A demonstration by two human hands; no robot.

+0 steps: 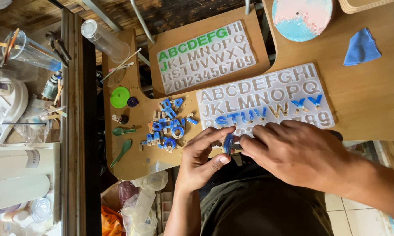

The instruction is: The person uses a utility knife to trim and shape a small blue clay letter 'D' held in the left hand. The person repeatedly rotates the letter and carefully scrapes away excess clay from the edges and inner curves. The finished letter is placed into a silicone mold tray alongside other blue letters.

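wooden bench; both hands' fingers pinch blue letter.

Both hands' fingers on a blue resin letter beside the white letter mould.

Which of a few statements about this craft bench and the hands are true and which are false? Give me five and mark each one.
1. Both hands pinch one small blue piece between them. True: the left hand and right hand meet on the blue resin piece.
2. The far letter mould has green-filled letters. True.
3. The near letter mould is entirely unfilled. False: several letters in it hold blue.
4. The pile of cast letters lies right of the hands. False: it lies left of them.
5. The blue cloth covers the near mould. False: it lies apart on the wooden board.
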